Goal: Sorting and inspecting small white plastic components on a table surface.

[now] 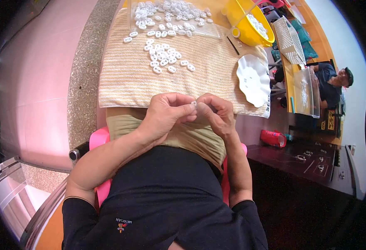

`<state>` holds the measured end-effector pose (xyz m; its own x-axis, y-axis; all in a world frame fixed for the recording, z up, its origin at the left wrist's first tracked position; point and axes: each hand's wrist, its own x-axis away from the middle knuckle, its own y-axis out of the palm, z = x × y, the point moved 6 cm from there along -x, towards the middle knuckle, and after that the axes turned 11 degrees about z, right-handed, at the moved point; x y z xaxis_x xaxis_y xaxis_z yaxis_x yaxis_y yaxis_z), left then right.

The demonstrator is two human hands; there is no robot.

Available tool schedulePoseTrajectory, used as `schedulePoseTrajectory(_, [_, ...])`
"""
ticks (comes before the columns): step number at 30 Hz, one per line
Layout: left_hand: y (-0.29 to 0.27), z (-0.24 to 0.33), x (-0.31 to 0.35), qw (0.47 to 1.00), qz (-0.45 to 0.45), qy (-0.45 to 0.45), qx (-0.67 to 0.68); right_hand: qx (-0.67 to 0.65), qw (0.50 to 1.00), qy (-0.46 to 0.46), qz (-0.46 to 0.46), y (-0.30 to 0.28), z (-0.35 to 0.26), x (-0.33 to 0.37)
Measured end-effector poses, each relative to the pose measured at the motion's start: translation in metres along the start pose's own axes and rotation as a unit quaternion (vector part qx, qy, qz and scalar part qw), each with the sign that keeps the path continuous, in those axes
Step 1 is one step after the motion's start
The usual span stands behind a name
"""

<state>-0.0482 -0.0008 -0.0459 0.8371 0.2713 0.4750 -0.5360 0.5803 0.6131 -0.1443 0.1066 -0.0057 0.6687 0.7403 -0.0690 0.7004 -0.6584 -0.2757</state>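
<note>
My left hand (165, 115) is closed, pinching a small white piece (194, 103) between thumb and forefinger. My right hand (217, 115) meets it at the same spot, its thumb and fingertips closed on the piece too. Most of that piece is covered by the fingers, so its full shape is hidden. Both hands are over my lap, just off the near edge of a striped towel (124, 79). Beyond them on the towel lies a loose cluster of white oval plastic pieces (163, 63) with small holes.
At the far edge, a clear tray (216, 36) bears many more ovals. A yellow basket (229, 17) with white pieces stands far right, near a thin black stick (233, 46). A white scalloped dish (253, 89) holds a few tiny bits. Another person (327, 85) sits at a table further right.
</note>
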Motion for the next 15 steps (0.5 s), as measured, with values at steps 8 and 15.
schedulePoseTrajectory(8, [-0.003, 0.003, -0.001, 0.999, 0.01, 0.034, -0.025, -0.019, 0.999, 0.036, 0.006, 0.005, 0.005, -0.002])
schedulePoseTrajectory(15, [0.0, 0.005, -0.002, 1.0, 0.0, 0.013, 0.002, -0.086, 0.995, 0.055, 0.016, 0.002, 0.009, -0.003])
